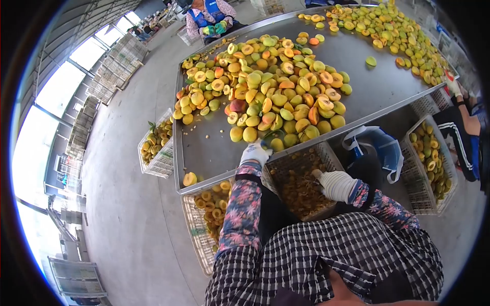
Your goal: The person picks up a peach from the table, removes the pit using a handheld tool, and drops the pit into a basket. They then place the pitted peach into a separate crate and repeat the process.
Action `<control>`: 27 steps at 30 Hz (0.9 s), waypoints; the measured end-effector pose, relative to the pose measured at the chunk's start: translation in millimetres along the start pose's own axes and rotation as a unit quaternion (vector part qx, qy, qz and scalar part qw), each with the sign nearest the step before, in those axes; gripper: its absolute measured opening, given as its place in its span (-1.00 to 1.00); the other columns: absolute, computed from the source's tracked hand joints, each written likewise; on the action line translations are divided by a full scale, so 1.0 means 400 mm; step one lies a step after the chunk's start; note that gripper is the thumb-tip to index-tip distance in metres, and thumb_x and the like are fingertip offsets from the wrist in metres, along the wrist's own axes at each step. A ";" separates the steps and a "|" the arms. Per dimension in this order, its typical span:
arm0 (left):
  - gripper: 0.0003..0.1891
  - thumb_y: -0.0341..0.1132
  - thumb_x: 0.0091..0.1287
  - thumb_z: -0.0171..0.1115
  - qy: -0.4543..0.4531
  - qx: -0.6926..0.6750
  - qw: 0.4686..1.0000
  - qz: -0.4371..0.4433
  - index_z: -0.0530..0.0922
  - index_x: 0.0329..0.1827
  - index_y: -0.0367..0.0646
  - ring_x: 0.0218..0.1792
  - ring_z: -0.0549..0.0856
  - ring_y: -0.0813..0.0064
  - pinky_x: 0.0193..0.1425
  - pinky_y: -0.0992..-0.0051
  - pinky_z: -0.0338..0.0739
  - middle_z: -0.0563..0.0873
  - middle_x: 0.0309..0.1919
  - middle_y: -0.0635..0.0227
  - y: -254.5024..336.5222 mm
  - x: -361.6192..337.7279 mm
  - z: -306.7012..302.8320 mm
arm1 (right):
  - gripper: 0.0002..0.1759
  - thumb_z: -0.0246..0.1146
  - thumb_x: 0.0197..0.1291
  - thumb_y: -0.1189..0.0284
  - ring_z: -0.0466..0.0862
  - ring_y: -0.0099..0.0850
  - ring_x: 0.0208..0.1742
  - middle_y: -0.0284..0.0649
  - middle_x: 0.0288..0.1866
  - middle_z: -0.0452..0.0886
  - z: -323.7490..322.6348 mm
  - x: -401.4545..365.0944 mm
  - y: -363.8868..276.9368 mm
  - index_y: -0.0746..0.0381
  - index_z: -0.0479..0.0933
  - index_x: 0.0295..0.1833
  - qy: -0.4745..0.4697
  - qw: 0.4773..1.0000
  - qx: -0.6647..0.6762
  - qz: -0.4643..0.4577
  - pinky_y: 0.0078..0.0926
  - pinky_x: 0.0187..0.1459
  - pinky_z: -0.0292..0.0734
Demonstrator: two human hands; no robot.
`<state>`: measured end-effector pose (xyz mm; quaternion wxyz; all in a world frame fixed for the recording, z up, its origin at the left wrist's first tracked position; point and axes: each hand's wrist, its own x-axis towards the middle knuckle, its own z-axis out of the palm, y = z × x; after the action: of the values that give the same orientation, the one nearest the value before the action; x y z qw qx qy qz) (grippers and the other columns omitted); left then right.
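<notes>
A large pile of yellow-green peaches (286, 97), many cut into halves, lies on the metal table (365, 104). At the near edge of the table, my left hand (255, 153) in a white glove touches the front of the pile, beside a dark green leaf-like piece (273, 136). Its fingers are mostly hidden by the back of the hand. My right hand (338, 186), also gloved, is closed above a crate of brown pits and scraps (298, 178). A small brownish tip shows at its fingers, too small to name.
A crate of peach halves (209, 214) stands left of my legs; another crate (158, 145) is beyond it. A blue-white bag (380, 148) hangs at right, near a full crate (429, 163). Co-workers sit across (209, 20) and at right (462, 117). Stacked crates (115, 66) line the wall.
</notes>
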<state>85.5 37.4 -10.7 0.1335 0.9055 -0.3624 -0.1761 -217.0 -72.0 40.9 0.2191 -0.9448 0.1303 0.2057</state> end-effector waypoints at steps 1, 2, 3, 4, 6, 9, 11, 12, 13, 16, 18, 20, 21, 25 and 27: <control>-0.34 0.01 0.18 0.39 0.007 0.029 0.999 -0.034 0.51 0.32 -0.09 0.24 0.62 0.11 0.32 0.26 0.52 0.59 0.28 0.02 0.011 0.017 0.017 | -0.43 0.13 0.26 0.40 0.72 0.03 -0.21 0.06 -0.30 0.69 -0.007 -0.007 -0.001 0.34 0.28 0.36 0.006 1.000 0.002 -0.004 -0.09 -0.18 0.61; -0.35 -0.01 0.17 0.41 -0.028 0.032 0.998 -0.040 0.52 0.31 -0.08 0.24 0.61 0.11 0.33 0.26 0.51 0.59 0.27 0.02 0.024 0.024 0.002 | -0.43 0.14 0.26 0.39 0.72 0.03 -0.22 0.06 -0.30 0.69 -0.011 -0.012 -0.003 0.33 0.28 0.36 0.011 1.000 0.005 -0.009 -0.09 -0.18 0.61; -0.35 -0.03 0.15 0.43 -0.063 0.035 0.996 -0.046 0.53 0.30 -0.07 0.25 0.61 0.11 0.33 0.26 0.51 0.59 0.27 0.02 0.034 0.034 -0.013 | -0.44 0.15 0.27 0.36 0.72 0.03 -0.20 0.06 -0.30 0.68 -0.010 -0.012 0.000 0.30 0.28 0.35 0.000 1.000 0.012 0.002 -0.09 -0.16 0.61; -0.36 -0.05 0.14 0.45 -0.100 0.039 0.993 -0.054 0.53 0.30 -0.05 0.25 0.60 0.11 0.33 0.26 0.51 0.59 0.27 0.02 0.038 0.032 -0.024 | -0.44 0.16 0.28 0.35 0.72 0.04 -0.19 0.07 -0.29 0.68 -0.008 -0.014 0.001 0.29 0.28 0.35 0.000 1.000 0.021 0.005 -0.08 -0.15 0.60; -0.39 -0.10 0.09 0.52 -0.058 -0.040 0.996 -0.047 0.57 0.23 -0.03 0.07 0.71 0.16 0.17 0.31 0.60 0.71 0.08 0.11 -0.009 0.050 0.001 | -0.46 0.16 0.30 0.33 0.71 0.05 -0.18 0.07 -0.29 0.68 -0.009 -0.018 0.006 0.28 0.28 0.34 -0.003 0.999 0.037 0.008 -0.06 -0.13 0.59; -0.51 -0.18 0.22 0.43 -0.006 -0.401 0.914 -0.063 0.59 0.20 -0.10 -0.30 0.75 0.37 -0.13 0.39 0.64 0.77 -0.23 0.40 -0.066 0.043 -0.005 | -0.47 0.18 0.33 0.28 0.70 0.09 -0.17 0.11 -0.29 0.67 0.000 -0.020 0.016 0.28 0.29 0.32 0.061 0.995 0.084 -0.012 -0.04 -0.12 0.58; -0.63 -0.23 0.39 0.20 0.001 -0.681 0.730 -0.059 0.57 0.23 -0.09 -0.20 0.72 0.39 -0.17 0.36 0.66 0.74 -0.15 0.39 -0.088 -0.001 -0.023 | -0.49 0.19 0.35 0.26 0.68 0.12 -0.16 0.15 -0.27 0.65 -0.007 -0.017 0.012 0.29 0.30 0.29 0.095 0.985 0.138 -0.029 -0.04 -0.11 0.57; -0.64 -0.24 0.43 0.13 -0.004 -0.786 0.618 -0.017 0.56 0.25 -0.07 -0.12 0.72 0.36 -0.18 0.32 0.67 0.74 -0.09 0.36 -0.079 -0.031 -0.041 | -0.50 0.19 0.36 0.25 0.67 0.14 -0.15 0.17 -0.26 0.65 -0.016 -0.017 0.007 0.30 0.30 0.28 0.111 0.979 0.164 -0.037 -0.04 -0.10 0.56; -0.63 -0.20 0.44 0.11 -0.032 -0.823 0.567 0.006 0.56 0.25 -0.08 -0.08 0.71 0.36 -0.17 0.32 0.67 0.73 -0.05 0.34 -0.063 -0.059 -0.055 | -0.52 0.19 0.38 0.23 0.66 0.16 -0.13 0.19 -0.22 0.64 -0.029 -0.014 -0.003 0.30 0.32 0.24 0.117 0.971 0.205 -0.039 -0.05 -0.08 0.54; -0.57 -0.09 0.45 0.06 -0.098 -0.887 0.449 0.055 0.55 0.25 -0.12 -0.01 0.70 0.33 -0.15 0.32 0.67 0.70 0.03 0.28 0.027 -0.145 -0.076 | -0.56 0.20 0.38 0.25 0.64 0.18 -0.12 0.19 -0.20 0.63 -0.065 0.012 -0.040 0.30 0.33 0.20 0.190 0.942 0.255 -0.104 -0.05 -0.08 0.52; -0.52 -0.01 0.45 0.05 -0.117 -0.890 0.436 0.054 0.54 0.25 -0.16 -0.01 0.70 0.30 -0.14 0.32 0.67 0.70 0.04 0.23 0.076 -0.174 -0.050 | -0.59 0.22 0.37 0.28 0.63 0.19 -0.13 0.18 -0.19 0.63 -0.079 0.038 -0.063 0.31 0.34 0.15 0.260 0.916 0.268 -0.147 -0.03 -0.11 0.51; -0.45 0.09 0.47 0.01 -0.049 -0.873 0.484 0.027 0.53 0.23 -0.22 0.03 0.70 0.28 -0.12 0.33 0.69 0.69 0.04 0.17 0.127 -0.187 -0.014 | -0.61 0.23 0.36 0.29 0.62 0.19 -0.12 0.18 -0.19 0.63 -0.088 0.066 -0.081 0.30 0.35 0.12 0.309 0.899 0.256 -0.176 -0.01 -0.11 0.51; -0.47 0.05 0.49 0.01 0.022 -0.815 0.573 0.084 0.53 0.22 -0.24 0.03 0.70 0.29 -0.07 0.32 0.69 0.69 0.04 0.15 0.146 -0.187 0.016 | -0.63 0.25 0.35 0.30 0.64 0.17 -0.20 0.14 -0.24 0.64 -0.100 0.069 -0.095 0.30 0.36 0.08 0.339 0.894 0.227 -0.183 -0.01 -0.20 0.53; -0.62 -0.18 0.50 0.06 0.189 -0.589 0.758 0.204 0.53 0.18 -0.30 0.01 0.69 0.35 0.08 0.34 0.66 0.68 0.03 0.14 0.195 -0.215 0.033 | -0.64 0.24 0.33 0.32 0.66 0.08 -0.36 0.03 -0.36 0.65 -0.077 0.097 -0.098 0.30 0.34 0.08 0.398 0.894 0.124 -0.166 -0.08 -0.36 0.56; -0.68 -0.38 0.39 0.20 0.171 -0.618 0.743 0.190 0.53 0.17 -0.28 -0.01 0.69 0.43 0.12 0.42 0.61 0.68 0.02 0.21 0.217 -0.229 0.021 | -0.61 0.25 0.32 0.35 0.67 0.08 -0.30 0.03 -0.31 0.66 -0.035 0.138 -0.081 0.29 0.33 0.13 0.370 0.893 0.194 -0.169 -0.07 -0.30 0.58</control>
<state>-32.8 39.9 34.1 0.7544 0.5515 -0.3102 -0.1748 -152.9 -59.1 39.5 0.3656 -0.8990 0.0775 -0.2283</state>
